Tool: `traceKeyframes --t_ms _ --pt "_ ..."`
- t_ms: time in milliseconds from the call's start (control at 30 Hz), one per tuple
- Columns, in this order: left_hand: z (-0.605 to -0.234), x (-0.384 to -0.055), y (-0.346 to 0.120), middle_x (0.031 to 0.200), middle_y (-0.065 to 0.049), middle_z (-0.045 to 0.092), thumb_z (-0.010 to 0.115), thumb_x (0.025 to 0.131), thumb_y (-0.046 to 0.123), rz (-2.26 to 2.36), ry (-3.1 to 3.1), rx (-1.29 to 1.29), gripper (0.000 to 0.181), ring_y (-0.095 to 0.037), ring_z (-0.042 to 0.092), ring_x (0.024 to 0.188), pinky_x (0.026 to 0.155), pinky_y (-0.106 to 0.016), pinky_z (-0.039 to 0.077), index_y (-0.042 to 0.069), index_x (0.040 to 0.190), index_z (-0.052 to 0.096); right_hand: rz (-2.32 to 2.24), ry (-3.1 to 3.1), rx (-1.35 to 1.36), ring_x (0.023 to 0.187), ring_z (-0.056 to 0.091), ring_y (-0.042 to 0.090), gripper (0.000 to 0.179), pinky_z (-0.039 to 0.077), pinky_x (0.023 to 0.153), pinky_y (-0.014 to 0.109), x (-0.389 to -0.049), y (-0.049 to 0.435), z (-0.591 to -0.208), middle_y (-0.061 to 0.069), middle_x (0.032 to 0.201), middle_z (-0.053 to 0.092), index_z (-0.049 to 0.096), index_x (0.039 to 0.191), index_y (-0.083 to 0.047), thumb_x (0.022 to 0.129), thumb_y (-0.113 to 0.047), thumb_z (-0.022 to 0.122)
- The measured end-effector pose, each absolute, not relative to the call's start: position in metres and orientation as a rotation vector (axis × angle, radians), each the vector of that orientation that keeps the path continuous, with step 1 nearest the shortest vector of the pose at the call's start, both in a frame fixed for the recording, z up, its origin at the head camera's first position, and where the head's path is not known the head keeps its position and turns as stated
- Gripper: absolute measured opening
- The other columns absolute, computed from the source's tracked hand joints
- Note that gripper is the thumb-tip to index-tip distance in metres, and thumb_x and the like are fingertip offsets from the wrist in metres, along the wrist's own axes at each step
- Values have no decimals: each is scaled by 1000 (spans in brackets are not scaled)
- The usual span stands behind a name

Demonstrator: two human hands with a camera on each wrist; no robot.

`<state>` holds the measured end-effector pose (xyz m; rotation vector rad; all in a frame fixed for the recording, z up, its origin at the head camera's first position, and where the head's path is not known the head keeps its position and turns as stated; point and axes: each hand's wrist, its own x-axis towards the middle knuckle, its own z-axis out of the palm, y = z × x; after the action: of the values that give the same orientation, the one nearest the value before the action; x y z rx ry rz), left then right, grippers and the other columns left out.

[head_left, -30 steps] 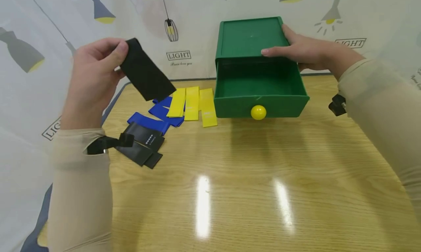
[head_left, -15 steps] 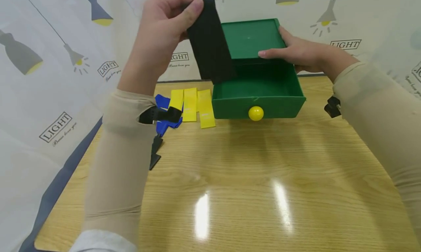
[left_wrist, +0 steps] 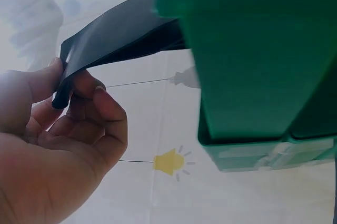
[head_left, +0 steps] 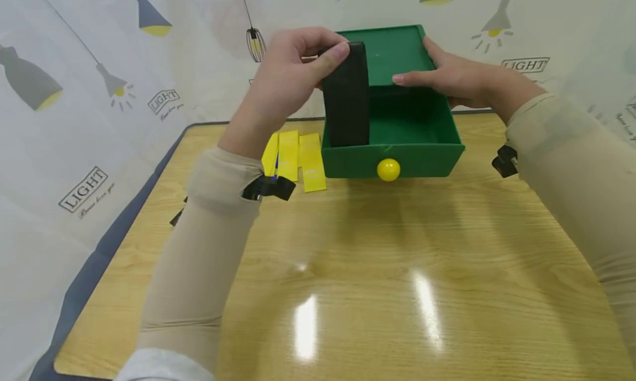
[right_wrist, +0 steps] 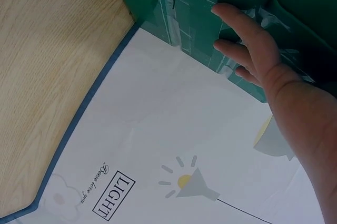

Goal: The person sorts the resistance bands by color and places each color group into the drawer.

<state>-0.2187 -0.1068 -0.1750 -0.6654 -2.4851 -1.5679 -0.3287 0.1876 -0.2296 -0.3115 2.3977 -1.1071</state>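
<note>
My left hand (head_left: 293,80) pinches the top end of a black resistance band (head_left: 348,105) between thumb and fingers. Folded flat, the band hangs over the left side of a pulled-out green drawer (head_left: 422,163), its lower end dipping behind the drawer's front. A yellow knob (head_left: 388,170) sits on that front. In the left wrist view the band (left_wrist: 116,31) shows as a loop running toward the green box. My right hand (head_left: 459,77) rests on the green box (head_left: 397,55), thumb across the top; its extended fingers (right_wrist: 237,18) lie along the side in the right wrist view.
Several yellow bands (head_left: 288,154) lie on the wooden table (head_left: 377,270) left of the box, with a sliver of blue (head_left: 275,174) beside them. A black band's corner (head_left: 177,216) peeks out behind my left forearm. A lamp-printed sheet (head_left: 208,44) covers the wall behind.
My left hand has carried the black band rightward from above the pile to the drawer, rising and then lowering it. The right hand has stayed on the box.
</note>
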Motion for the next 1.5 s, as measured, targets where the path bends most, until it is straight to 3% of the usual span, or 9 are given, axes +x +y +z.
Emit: traceKeyframes --t_ms 167,300,400,567,733,867,1033,1300,1500 --pt "-186 -226 -102 126 -4 72 61 110 26 -1314 -2632 -653 27 -13 59 113 105 -20 49 9 125 74 -1110 2404 -299 161 18 51 113 23 126 74 -327 191 -229 14 179 -19 -40 154 -49 101 -65 58" --pt "-196 -233 -100 118 -4 71 62 109 28 -1156 -2667 -644 27 -16 57 98 88 -20 48 10 125 75 -1116 2404 -302 162 17 50 113 22 127 73 -328 193 -229 13 179 -20 -40 154 -49 101 -65 58" --pt "-203 -240 -100 112 -3 70 62 109 29 -1061 -2670 -636 27 -16 52 88 76 -23 41 11 125 75 -1122 2409 -306 163 16 50 113 21 127 73 -329 194 -228 14 179 -19 -40 154 -49 101 -64 58" --pt "-217 -250 -103 114 -1 72 63 108 32 -1013 -2698 -608 29 -17 49 90 75 -24 37 14 127 76 -1137 2398 -294 162 17 50 113 24 126 73 -330 194 -231 13 179 -18 -39 155 -49 101 -64 59" --pt "-237 -260 -104 127 -2 71 67 106 32 -1014 -2714 -667 27 -19 52 105 88 -27 43 15 124 79 -1128 2378 -291 162 17 49 114 25 126 72 -333 194 -236 12 179 -20 -40 154 -50 100 -65 60" --pt "-252 -265 -104 129 -7 57 71 103 30 -1038 -2704 -699 24 -24 43 126 103 -35 39 15 119 81 -1125 2367 -296 163 17 48 115 24 127 70 -334 195 -240 12 179 -20 -40 154 -49 100 -67 59" --pt "-268 -268 -105 127 -6 42 73 102 32 -1097 -2739 -605 24 -28 33 134 108 -41 35 19 120 81 -1127 2347 -301 162 20 49 116 25 126 72 -335 194 -251 12 179 -18 -39 156 -47 98 -69 59" --pt "-276 -278 -101 118 -6 37 73 103 30 -1112 -2711 -530 22 -26 35 122 97 -39 33 19 120 81 -1136 2353 -312 163 16 49 117 24 126 74 -340 191 -256 10 178 -22 -39 157 -46 97 -71 60" --pt "-275 -284 -99 122 -7 44 76 100 25 -1204 -2635 -513 19 -24 43 112 91 -34 39 18 117 80 -1136 2360 -317 162 19 49 117 26 125 74 -343 189 -253 11 179 -19 -38 157 -46 97 -70 60"
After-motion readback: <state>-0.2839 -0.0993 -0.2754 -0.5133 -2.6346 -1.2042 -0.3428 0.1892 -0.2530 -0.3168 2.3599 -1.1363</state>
